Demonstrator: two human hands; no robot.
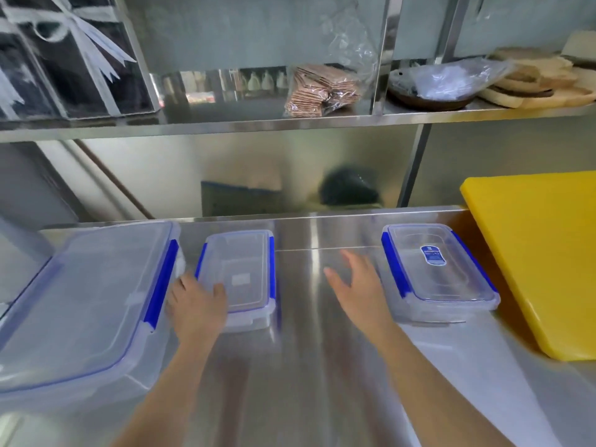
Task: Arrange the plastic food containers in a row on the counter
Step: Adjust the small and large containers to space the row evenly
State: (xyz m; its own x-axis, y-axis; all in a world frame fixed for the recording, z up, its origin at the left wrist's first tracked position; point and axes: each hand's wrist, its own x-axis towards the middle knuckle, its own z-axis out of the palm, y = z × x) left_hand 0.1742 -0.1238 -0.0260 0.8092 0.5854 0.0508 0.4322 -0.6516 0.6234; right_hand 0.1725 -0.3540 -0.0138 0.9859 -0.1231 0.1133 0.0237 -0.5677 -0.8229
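Three clear plastic containers with blue lid clips stand on the steel counter [303,366]. A large container [80,304] is at the left. A small middle container [245,272] sits beside it, and my left hand [196,308] rests on its near left corner, fingers over the lid edge. A small right container [435,272] with a blue label stands apart, next to the yellow board. My right hand [354,282] hovers open over bare counter just left of that container, touching nothing.
A thick yellow cutting board [541,253] lies at the right, close to the right container. A steel shelf [290,124] overhead carries a black box, a bag of crackers, a bowl and wooden boards. A steel backsplash closes the far side.
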